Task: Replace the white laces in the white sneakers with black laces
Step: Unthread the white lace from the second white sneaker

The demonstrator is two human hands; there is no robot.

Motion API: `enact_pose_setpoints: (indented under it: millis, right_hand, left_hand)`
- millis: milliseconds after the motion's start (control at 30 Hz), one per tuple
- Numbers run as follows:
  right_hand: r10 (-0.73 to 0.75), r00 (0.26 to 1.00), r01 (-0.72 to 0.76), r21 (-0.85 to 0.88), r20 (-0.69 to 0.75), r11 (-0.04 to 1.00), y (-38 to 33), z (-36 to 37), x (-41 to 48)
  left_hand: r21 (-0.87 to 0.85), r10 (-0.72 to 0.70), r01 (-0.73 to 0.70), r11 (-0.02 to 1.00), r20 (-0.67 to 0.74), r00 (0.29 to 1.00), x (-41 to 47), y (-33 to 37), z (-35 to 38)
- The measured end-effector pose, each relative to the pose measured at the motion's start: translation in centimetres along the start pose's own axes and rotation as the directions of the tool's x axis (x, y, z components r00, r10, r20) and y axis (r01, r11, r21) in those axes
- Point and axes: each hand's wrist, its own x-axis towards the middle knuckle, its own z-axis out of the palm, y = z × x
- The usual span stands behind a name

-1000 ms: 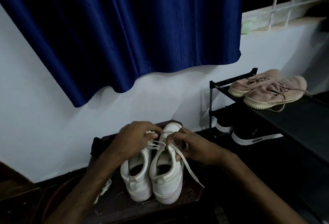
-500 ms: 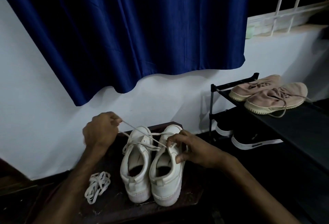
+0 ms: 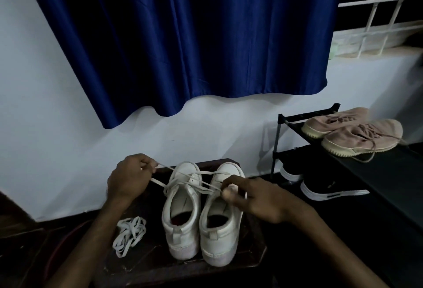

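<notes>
no text, no labels — none legible

We count: 2 white sneakers (image 3: 180,214); 1 loose lace bundle (image 3: 129,235); 1 threaded lace (image 3: 207,191); 2 pink shoes (image 3: 359,139); 2 blk shoes (image 3: 329,187); 1 rack (image 3: 280,119); 1 curtain (image 3: 194,36).

Only 1 view: worn on the head, wide-angle, looks forward and down from close above the near edge of the dark stool (image 3: 146,262), white sneakers (image 3: 183,237) low-centre, facing wall (image 3: 45,116) and curtain (image 3: 194,36) beyond its far edge.
</notes>
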Motion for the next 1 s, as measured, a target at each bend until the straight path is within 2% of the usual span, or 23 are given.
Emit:
enact_pose_setpoints:
  millis: [33,67,100,167,233,267,333,400,500,567,600,633,667,700,733,767,800,833,867,933,1000]
  right_hand:
    - [0.015,0.999,-0.018,-0.098,-0.028,0.995,-0.5,0.6,0.0]
    - [0.017,0.997,-0.027,-0.145,-0.069,0.989,-1.0,1.1,0.1]
    - [0.013,0.995,-0.026,-0.139,-0.097,0.99,-1.3,1.4,0.3]
    - [0.038,0.994,-0.043,-0.041,-0.098,0.998,-1.2,1.4,0.5]
    - [0.048,0.994,-0.048,0.002,-0.094,0.999,-1.0,1.2,0.5]
    - [0.043,0.994,-0.043,-0.003,-0.102,0.999,-1.0,1.2,0.5]
    - [0.027,0.993,-0.031,-0.038,-0.112,0.999,-0.9,1.3,0.5]
    - [0.025,0.99,-0.038,-0.095,-0.135,0.995,-1.0,1.5,0.5]
    - [-0.008,0.971,-0.034,-0.17,-0.241,0.985,-1.4,1.6,1.0]
    - [-0.037,0.959,-0.026,-0.217,-0.28,0.976,-1.8,1.7,1.5]
    - [-0.057,0.957,-0.008,-0.224,-0.284,0.975,-1.9,1.9,1.7]
    - [-0.082,0.955,0.02,-0.213,-0.285,0.977,-1.8,2.1,2.0]
    - [-0.105,0.952,0.052,-0.187,-0.286,0.981,-1.6,2.3,2.2]
    - [-0.119,0.948,0.078,-0.149,-0.294,0.986,-1.2,2.4,2.3]
    - [-0.126,0.942,0.098,-0.103,-0.312,0.99,-0.9,2.6,2.4]
    - [-0.129,0.93,0.118,-0.053,-0.344,0.992,-0.7,2.7,2.5]
    - [-0.133,0.915,0.139,-0.012,-0.381,0.99,-0.5,2.8,2.5]
    - [-0.137,0.9,0.156,0.012,-0.414,0.988,-0.2,2.8,2.5]
    - [-0.139,0.893,0.163,0.02,-0.428,0.986,0.0,2.8,2.6]
    - [-0.142,0.9,0.166,0.022,-0.412,0.986,0.3,2.7,2.6]
    - [-0.142,0.923,0.171,0.049,-0.359,0.984,0.4,2.3,2.6]
  left_hand:
    - [-0.204,-0.059,0.062,0.977,0.021,0.998,0.1,-0.2,0.0]
    - [-0.384,-0.133,0.146,0.912,0.059,0.989,0.0,-0.3,0.1]
    - [-0.494,-0.201,0.227,0.839,0.106,0.974,-0.1,-0.4,0.2]
    - [-0.607,-0.323,0.343,0.717,0.147,0.935,-0.1,-0.7,0.3]
    - [-0.699,-0.425,0.394,0.597,0.142,0.894,0.1,-1.6,0.1]
    - [-0.712,-0.434,0.394,0.581,0.138,0.89,0.1,-2.1,-0.1]
    - [-0.641,-0.31,0.328,0.694,0.145,0.94,-0.3,-2.8,-0.1]
    - [-0.602,-0.075,0.168,0.781,0.177,0.981,-1.4,-2.6,0.1]
    - [-0.577,0.225,-0.055,0.815,0.227,0.947,-2.9,-0.9,-0.9]
    - [-0.48,0.326,-0.16,0.862,0.285,0.902,-3.4,0.5,-1.8]
    - [-0.349,0.347,-0.232,0.908,0.316,0.883,-3.7,1.1,-2.2]
    - [-0.139,0.355,-0.327,0.935,0.334,0.873,-3.9,1.5,-2.4]
    - [0.1,0.372,-0.42,0.902,0.315,0.873,-4.0,1.9,-2.3]
    - [0.244,0.425,-0.487,0.838,0.268,0.865,-4.0,2.2,-1.9]
    - [0.246,0.494,-0.547,0.8,0.245,0.834,-4.0,2.6,-1.4]
    - [0.132,0.554,-0.601,0.788,0.276,0.786,-3.9,3.1,-0.9]
    - [-0.069,0.598,-0.614,0.787,0.331,0.73,-3.9,3.6,-0.3]
    - [-0.24,0.619,-0.575,0.782,0.402,0.674,-4.0,4.1,0.7]
    - [-0.315,0.629,-0.548,0.775,0.467,0.621,-3.9,4.5,1.6]
    - [-0.333,0.631,-0.544,0.77,0.527,0.57,-3.7,4.7,3.3]
    - [-0.352,0.624,-0.522,0.777,0.54,0.565,-3.6,4.7,4.2]
